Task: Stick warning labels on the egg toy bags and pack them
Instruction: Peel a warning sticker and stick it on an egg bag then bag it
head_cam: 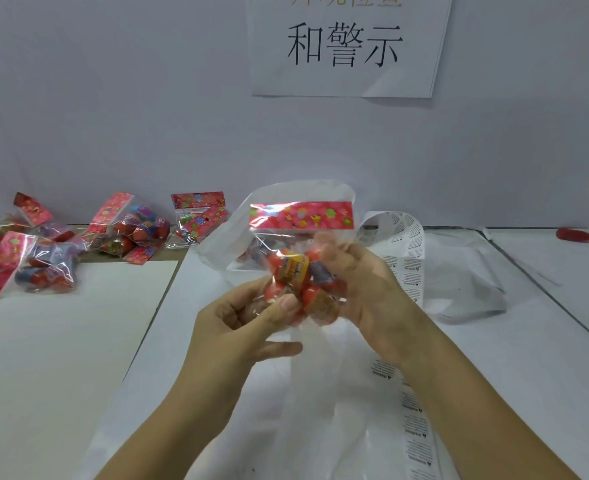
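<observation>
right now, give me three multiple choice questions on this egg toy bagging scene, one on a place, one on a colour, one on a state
1. Where does the pile of other toy bags lie?
A. far left of the table
B. on the far right corner
C. under the wall sign

2. What is the main colour of the header card on the held bag?
A. blue
B. red-pink with flowers
C. plain white

3. How is the held bag right now?
A. flat on the table
B. hanging on the wall
C. lifted off the table in both hands

Answers:
1. A, the bags are heaped at the left, by the wall.
2. B, the card is red-pink with small printed flowers.
3. C, the left hand pinches its lower part and the right hand grips it from the other side.
</observation>
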`<action>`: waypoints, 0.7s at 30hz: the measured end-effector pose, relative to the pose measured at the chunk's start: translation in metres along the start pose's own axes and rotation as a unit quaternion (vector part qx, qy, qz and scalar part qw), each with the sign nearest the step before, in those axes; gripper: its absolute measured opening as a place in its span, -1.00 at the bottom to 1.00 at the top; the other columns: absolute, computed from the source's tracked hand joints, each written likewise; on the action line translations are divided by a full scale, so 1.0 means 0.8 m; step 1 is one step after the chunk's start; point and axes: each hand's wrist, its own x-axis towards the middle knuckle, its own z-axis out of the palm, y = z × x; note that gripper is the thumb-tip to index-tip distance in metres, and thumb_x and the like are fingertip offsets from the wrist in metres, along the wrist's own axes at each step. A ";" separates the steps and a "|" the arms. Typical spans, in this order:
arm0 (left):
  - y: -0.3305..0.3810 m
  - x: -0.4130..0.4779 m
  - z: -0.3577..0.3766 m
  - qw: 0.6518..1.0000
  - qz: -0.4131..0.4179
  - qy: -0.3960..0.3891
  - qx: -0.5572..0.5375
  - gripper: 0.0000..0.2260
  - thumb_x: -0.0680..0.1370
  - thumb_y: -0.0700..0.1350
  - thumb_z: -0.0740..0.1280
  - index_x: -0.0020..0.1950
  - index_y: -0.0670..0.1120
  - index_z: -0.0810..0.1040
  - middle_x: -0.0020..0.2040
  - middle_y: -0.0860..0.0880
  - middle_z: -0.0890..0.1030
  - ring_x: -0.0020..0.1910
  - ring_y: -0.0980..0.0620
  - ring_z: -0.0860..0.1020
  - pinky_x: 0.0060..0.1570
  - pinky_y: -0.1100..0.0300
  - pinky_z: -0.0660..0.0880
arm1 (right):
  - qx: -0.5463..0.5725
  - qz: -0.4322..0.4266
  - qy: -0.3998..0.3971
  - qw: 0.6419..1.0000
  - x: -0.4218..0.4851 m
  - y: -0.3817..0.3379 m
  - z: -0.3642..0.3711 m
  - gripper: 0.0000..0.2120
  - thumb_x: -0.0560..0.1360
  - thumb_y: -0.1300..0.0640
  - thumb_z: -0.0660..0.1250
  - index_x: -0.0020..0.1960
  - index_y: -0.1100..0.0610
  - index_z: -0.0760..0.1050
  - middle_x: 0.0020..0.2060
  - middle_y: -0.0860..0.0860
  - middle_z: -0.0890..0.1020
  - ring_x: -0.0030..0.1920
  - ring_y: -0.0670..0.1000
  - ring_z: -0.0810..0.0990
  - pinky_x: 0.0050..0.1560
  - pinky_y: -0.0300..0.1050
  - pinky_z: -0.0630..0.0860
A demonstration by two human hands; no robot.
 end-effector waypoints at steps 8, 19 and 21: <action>-0.021 -0.015 -0.004 0.915 0.103 0.003 0.390 0.19 -0.03 0.34 0.58 0.40 0.53 -0.12 0.41 0.42 0.08 0.31 0.28 0.30 0.19 0.18 0.47 | 0.121 -0.071 0.174 0.975 0.009 -0.021 -0.042 -0.70 0.29 0.04 0.47 0.00 0.07 0.57 -0.20 0.01 0.71 -0.22 -0.03 0.69 -0.30 -0.08 0.63; -0.025 0.020 -0.046 0.674 0.210 0.172 0.687 -0.01 0.09 -0.26 0.68 0.48 -0.10 0.37 0.42 -0.23 0.19 0.33 -0.28 0.22 0.17 -0.31 0.34 | 0.041 0.109 0.294 0.949 0.015 -0.020 -0.089 -0.80 0.34 -0.05 0.49 -0.13 0.04 0.62 -0.27 -0.04 0.70 -0.36 -0.08 0.62 -0.33 -0.18 0.43; -0.026 0.020 -0.040 0.659 0.245 0.166 0.692 -0.13 0.11 -0.32 0.64 0.41 -0.12 0.48 0.40 -0.23 0.26 0.34 -0.19 0.21 0.23 -0.18 0.22 | 0.020 0.181 0.211 0.960 0.015 -0.020 -0.086 -0.78 0.25 -0.07 0.48 -0.15 -0.01 0.61 -0.25 -0.05 0.69 -0.32 -0.07 0.63 -0.32 -0.16 0.40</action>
